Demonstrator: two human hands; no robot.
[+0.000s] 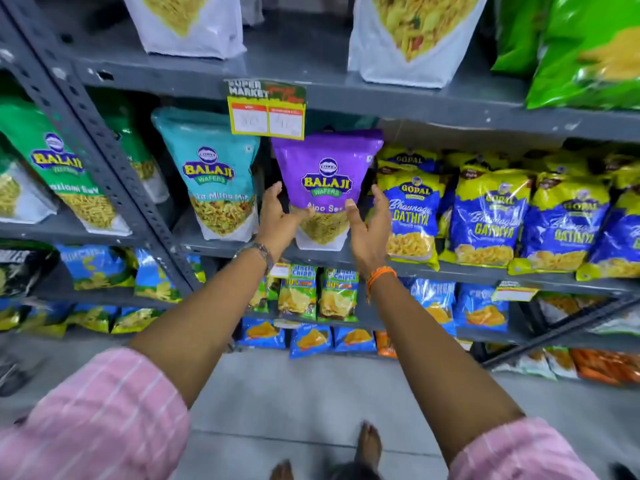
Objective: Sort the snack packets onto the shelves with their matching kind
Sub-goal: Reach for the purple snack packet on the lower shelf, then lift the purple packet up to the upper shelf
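Note:
A purple Balaji Aloo Sev packet (327, 181) stands upright on the middle shelf (467, 270), its base on the shelf board. My left hand (282, 216) holds its lower left side, thumb on the front and fingers along the edge. My right hand (369, 226) cups its lower right side, thumb tip on the front and fingers just beside the edge. A teal Balaji mix packet (214, 174) stands to its left. Blue and yellow Gopal Gathiya packets (412, 209) crowd its right.
A price tag (266, 110) hangs from the shelf above, just over the purple packet. A slotted grey upright (104, 150) slants at left, with green Balaji packets (59, 168) beyond it. Lower shelves hold chip packets (318, 296). White pouches (412, 32) sit on the top shelf.

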